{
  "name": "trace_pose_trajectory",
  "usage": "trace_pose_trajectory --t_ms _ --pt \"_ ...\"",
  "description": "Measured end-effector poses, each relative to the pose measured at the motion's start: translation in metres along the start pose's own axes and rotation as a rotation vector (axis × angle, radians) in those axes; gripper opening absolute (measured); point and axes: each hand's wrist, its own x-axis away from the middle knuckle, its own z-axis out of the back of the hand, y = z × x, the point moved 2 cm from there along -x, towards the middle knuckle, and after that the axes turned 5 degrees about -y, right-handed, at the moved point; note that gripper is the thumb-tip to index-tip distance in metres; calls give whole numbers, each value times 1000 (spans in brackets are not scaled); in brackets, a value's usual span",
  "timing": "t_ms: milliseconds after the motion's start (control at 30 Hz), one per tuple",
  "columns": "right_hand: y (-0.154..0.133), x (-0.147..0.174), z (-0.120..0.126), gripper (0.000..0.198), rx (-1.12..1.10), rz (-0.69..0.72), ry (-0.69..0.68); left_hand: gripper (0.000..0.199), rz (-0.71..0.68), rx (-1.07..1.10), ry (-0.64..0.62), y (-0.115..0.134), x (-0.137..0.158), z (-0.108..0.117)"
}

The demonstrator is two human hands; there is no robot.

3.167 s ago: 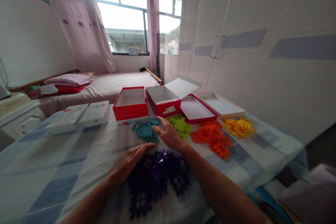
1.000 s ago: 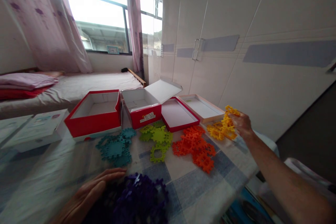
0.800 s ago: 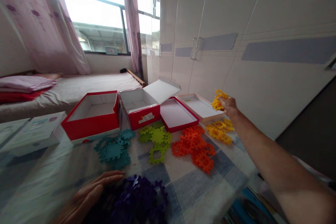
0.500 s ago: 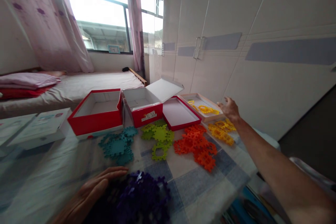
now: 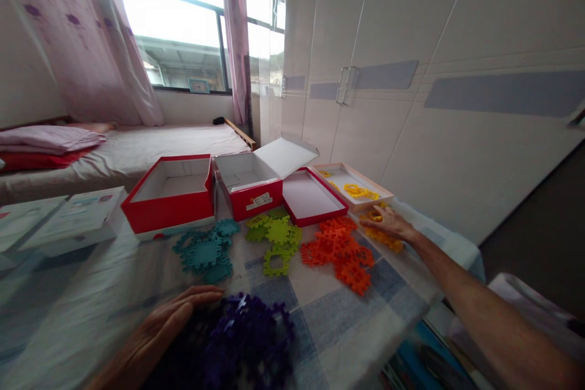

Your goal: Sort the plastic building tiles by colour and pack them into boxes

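My left hand [image 5: 171, 320] lies with its fingers stretched out along the left side of a heap of dark purple interlocking plastic pieces [image 5: 256, 332]. Over a small pile of yellow interlocking pieces [image 5: 393, 245] is my right hand [image 5: 390, 223], fingers spread and partly covering them. More yellow pieces [image 5: 361, 192] lie inside the shallow pale pink box lid [image 5: 381, 200] just beyond that hand. Left of the yellow pile come orange pieces [image 5: 338, 250], lime green pieces [image 5: 280, 234] and teal pieces [image 5: 205, 253], each colour in its own pile.
Behind the piles stand an open red box [image 5: 167, 215], a second red box [image 5: 256, 198] with its white flap raised, and a shallow red lid [image 5: 320, 216]. White boxes [image 5: 75, 219] sit at the left. The tablecloth [image 5: 338, 341] ends at the right, above items lower down.
My right hand has come down and nearer, from beside the pale pink lid to the yellow pile. The yellow pieces in the lid have shifted. My left hand stays nearly still.
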Motion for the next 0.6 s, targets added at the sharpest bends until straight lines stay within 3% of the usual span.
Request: trace_pose_trajectory --t_ms 100,233,433,600 --pt "-11 9 3 86 91 -22 -30 48 23 -24 -96 0 0 -2" --pt "-16 20 8 66 118 28 8 49 6 -27 -128 -1 -2 -2" --pt "-21 32 9 49 161 68 120 49 2 -46 -112 -1 0 -2" --pt "-28 39 9 43 244 102 121 44 -14 -44 -49 2 1 -1"
